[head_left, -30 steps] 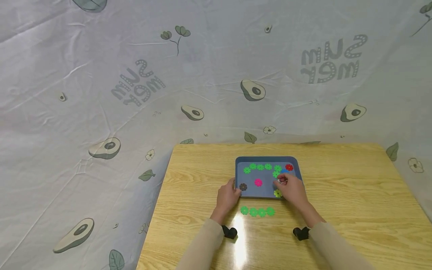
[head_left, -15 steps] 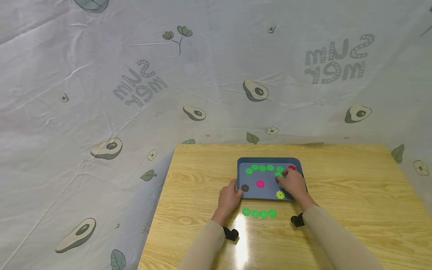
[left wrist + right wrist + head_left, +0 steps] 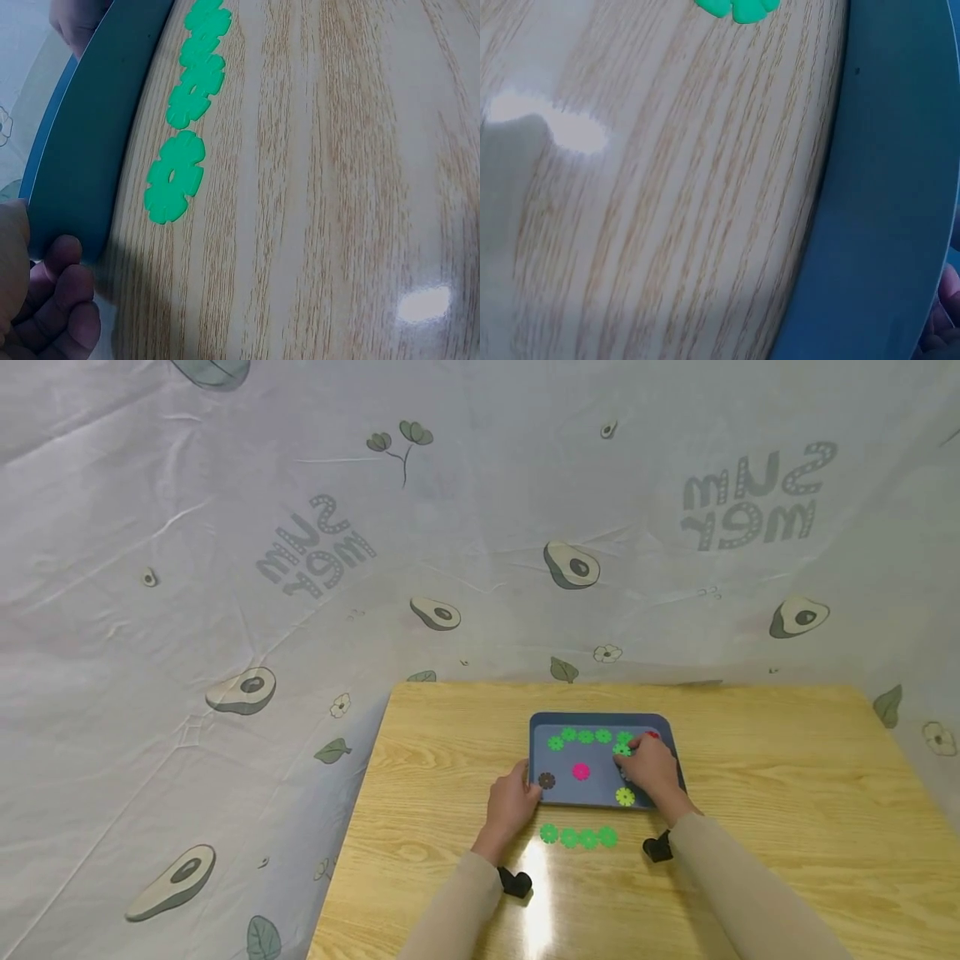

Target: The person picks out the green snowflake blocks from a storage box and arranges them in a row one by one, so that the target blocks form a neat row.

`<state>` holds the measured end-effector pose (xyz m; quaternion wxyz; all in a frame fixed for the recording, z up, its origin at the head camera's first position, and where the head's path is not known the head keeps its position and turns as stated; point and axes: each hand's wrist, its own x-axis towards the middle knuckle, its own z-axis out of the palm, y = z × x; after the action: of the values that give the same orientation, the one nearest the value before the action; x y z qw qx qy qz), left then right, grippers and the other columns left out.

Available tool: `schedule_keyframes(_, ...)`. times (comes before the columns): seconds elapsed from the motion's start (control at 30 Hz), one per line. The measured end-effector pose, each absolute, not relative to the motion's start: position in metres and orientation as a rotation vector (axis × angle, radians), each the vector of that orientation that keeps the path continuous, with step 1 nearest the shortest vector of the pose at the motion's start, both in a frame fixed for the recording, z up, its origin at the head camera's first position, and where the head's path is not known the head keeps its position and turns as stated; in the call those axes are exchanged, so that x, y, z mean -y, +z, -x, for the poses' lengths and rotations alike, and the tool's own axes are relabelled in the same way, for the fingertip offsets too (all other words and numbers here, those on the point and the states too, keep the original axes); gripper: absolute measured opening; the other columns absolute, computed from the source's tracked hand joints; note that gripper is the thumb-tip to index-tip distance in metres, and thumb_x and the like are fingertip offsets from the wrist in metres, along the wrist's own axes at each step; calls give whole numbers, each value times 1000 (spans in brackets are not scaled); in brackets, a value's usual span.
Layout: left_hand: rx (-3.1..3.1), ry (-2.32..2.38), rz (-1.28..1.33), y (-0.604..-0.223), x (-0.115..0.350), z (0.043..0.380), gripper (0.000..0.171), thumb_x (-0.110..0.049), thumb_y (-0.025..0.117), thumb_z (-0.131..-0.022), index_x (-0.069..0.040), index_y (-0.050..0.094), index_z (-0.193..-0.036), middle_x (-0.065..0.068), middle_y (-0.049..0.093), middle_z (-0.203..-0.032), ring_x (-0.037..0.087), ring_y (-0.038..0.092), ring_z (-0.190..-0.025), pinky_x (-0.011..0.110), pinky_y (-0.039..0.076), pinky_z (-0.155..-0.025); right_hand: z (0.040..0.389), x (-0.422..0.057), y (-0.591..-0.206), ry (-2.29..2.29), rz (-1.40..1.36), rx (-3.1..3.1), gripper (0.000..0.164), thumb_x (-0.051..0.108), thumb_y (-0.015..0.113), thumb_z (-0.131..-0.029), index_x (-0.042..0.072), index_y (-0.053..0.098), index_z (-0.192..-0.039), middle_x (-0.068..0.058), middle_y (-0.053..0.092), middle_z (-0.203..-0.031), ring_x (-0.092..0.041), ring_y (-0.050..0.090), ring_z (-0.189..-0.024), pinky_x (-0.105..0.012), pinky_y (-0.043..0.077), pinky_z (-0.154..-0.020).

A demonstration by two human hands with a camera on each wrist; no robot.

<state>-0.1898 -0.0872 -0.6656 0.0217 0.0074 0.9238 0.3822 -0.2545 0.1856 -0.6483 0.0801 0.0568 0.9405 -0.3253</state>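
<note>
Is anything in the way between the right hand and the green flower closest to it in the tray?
No, nothing visible. In the head view the right hand is over the tray, right beside that green flower. I can't tell if they touch.

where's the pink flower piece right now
In the head view, the pink piece lies inside the blue tray, left of its middle, between the brown piece and the right hand.
</note>
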Motion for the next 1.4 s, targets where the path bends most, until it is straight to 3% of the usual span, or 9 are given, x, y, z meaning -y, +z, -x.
schedule_keyframes(0.3,-2876,1166,-33,-665,87,190,57,-13,61,-90,-4,57,-146,-10,38,-51,6,29,-46,26,27,-46,246,-187,-642,-1067,-154,-2793,38,21,64,-98,-6,59,-124,-24,68,-110,-37,67,-94,-52,51,-78)
schedule_keyframes(0.57,-2898,1162,-49,-669,87,192,57,-14,61,-89,-3,58,-145,-10,36,-51,6,28,-47,27,28,-47,225,-185,-627,-1150,-19,-2857,31,21,61,-99,-2,63,-120,-16,69,-99,-31,66,-84,-48,51,-73)
schedule_keyframes(0.73,-2889,1156,-32,-667,88,192,57,-14,61,-89,-6,58,-146,-10,34,-52,7,28,-48,27,28,-49,204,-184,-615,-1237,47,-2848,27,20,63,-99,-1,65,-117,-10,67,-92,-22,61,-74,-37,47,-66)
schedule_keyframes(0.87,-2884,1170,-24,-666,87,192,57,-13,61,-89,-4,58,-145,-9,36,-52,8,29,-47,28,28,-48,184,-186,-606,-1321,70,-2809,24,19,65,-98,0,66,-113,-8,67,-91,-18,62,-76,-32,48,-67)
schedule_keyframes(1.13,-2897,1148,-29,-665,87,192,57,-14,61,-89,-4,59,-145,-8,42,-54,9,34,-48,28,30,-48,147,-197,-604,-1349,71,-2717,21,19,70,-97,4,68,-111,-3,66,-90,-16,62,-77,-28,49,-69)
schedule_keyframes(1.4,-2895,1152,-32,-667,87,190,57,-14,60,-90,-3,58,-146,-9,32,-53,8,28,-48,28,28,-48,127,-205,-624,-1307,58,-2626,22,18,71,-97,3,68,-113,-2,64,-89,-16,60,-77,-29,48,-68)
